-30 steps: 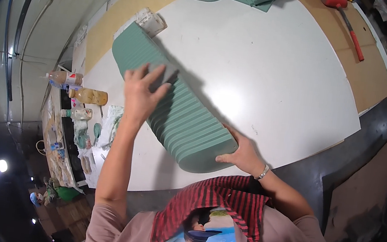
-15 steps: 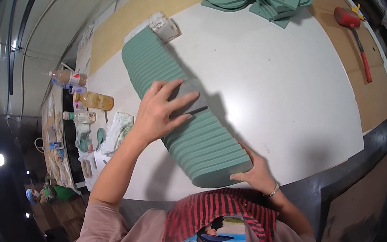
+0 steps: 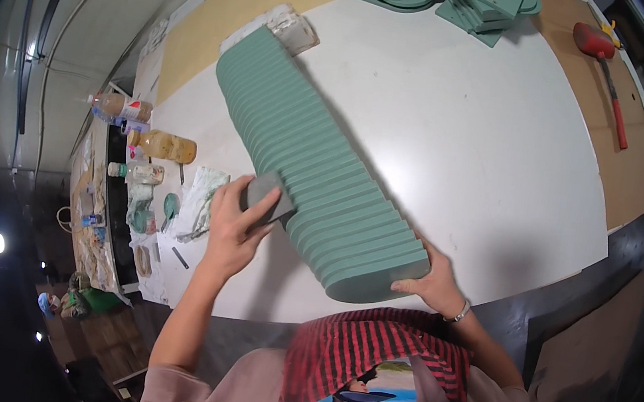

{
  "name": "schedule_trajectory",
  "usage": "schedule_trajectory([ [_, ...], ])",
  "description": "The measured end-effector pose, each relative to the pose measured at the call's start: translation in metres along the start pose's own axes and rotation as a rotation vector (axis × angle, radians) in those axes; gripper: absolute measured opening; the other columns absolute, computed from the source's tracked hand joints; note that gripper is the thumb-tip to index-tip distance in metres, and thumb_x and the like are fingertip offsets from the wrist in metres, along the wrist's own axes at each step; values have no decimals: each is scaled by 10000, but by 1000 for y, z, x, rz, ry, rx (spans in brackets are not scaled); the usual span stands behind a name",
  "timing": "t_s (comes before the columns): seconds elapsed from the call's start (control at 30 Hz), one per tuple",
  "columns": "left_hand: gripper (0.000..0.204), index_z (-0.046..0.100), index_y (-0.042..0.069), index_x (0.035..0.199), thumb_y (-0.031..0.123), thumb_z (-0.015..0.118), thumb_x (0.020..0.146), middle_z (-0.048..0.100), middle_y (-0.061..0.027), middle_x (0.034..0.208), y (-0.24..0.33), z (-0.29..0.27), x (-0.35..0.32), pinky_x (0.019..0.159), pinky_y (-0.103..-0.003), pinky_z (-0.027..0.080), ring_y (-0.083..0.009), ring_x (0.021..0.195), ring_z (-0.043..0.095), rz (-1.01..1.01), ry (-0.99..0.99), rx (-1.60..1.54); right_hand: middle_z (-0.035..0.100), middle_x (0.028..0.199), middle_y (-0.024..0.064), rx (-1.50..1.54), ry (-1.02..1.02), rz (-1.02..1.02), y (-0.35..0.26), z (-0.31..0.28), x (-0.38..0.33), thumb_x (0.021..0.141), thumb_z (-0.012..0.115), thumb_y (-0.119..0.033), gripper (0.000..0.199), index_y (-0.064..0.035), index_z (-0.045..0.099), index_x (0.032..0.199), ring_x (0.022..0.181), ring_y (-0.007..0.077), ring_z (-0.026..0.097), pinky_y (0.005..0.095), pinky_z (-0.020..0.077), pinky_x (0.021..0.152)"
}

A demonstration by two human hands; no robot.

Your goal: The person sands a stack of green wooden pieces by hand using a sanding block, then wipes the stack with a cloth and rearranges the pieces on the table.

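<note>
A long row of green rounded-end boards [image 3: 308, 147] stands face to face, slanting across the white table from far left to near right. My left hand [image 3: 230, 226] grips a grey rectangular block [image 3: 268, 194], its kind not certain, pressed against the row's left, curved side. My right hand [image 3: 440, 286] holds the near end of the row, with the thumb on the end board's face and the fingers behind its right edge, partly hidden. A whitish, stained block [image 3: 299, 31] sits against the row's far end.
More green boards [image 3: 483, 0] lie piled at the far edge. A red-headed mallet [image 3: 606, 83] rests on brown board at the right. Along the left edge are a bottle of yellowish liquid [image 3: 169, 147], other bottles and a crumpled cloth [image 3: 201, 202]. The white tabletop [image 3: 496, 158] extends to the right.
My left hand has moved the grey block from the top of the row down to its left side, nearer me. My right hand keeps its hold on the near end.
</note>
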State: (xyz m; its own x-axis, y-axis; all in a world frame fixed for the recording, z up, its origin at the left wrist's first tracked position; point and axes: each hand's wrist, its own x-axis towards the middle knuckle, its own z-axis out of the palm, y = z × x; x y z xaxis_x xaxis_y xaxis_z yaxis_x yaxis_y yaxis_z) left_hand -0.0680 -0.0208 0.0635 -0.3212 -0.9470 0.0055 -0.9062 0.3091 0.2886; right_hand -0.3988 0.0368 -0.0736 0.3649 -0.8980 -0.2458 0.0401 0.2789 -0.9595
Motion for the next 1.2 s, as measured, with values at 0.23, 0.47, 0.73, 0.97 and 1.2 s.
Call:
schedule_trajectory([
  [0.23,604,693,194,1246,49,779,667,506,-209,1359,37,22,54,1009,-473,401,-399,1174,498,214,99,14,605,1351,145,15,15,29,4,-4,-1,639,905,-162,956,2,443,1460,1234,190,565,313,417,1061],
  [0.47,553,725,177,1179,7,754,653,520,-203,1347,52,33,77,1006,-464,405,-398,1175,501,269,206,-9,598,1362,151,2,31,-12,4,3,2,633,904,-171,957,18,447,1451,1256,202,559,317,416,1064],
  [0.73,585,719,178,1209,7,756,650,509,-209,1382,38,27,55,1018,-466,410,-417,1193,492,285,167,61,613,1343,158,-35,56,7,6,2,1,630,898,-166,950,15,454,1451,1246,209,570,320,419,1063],
  [0.97,590,717,166,1208,1,766,644,522,-220,1365,25,15,39,1014,-465,419,-427,1178,514,305,82,34,298,1596,168,-98,-74,-183,-4,-17,16,644,888,-192,1111,-20,266,1548,1468,250,302,344,270,1182],
  [1.2,611,724,198,1210,1,778,634,513,-221,1383,64,32,54,1002,-472,434,-416,1198,512,294,138,-94,202,1639,154,169,-358,-126,-19,-12,45,647,883,-205,1206,-17,143,1580,1506,252,206,351,172,1215],
])
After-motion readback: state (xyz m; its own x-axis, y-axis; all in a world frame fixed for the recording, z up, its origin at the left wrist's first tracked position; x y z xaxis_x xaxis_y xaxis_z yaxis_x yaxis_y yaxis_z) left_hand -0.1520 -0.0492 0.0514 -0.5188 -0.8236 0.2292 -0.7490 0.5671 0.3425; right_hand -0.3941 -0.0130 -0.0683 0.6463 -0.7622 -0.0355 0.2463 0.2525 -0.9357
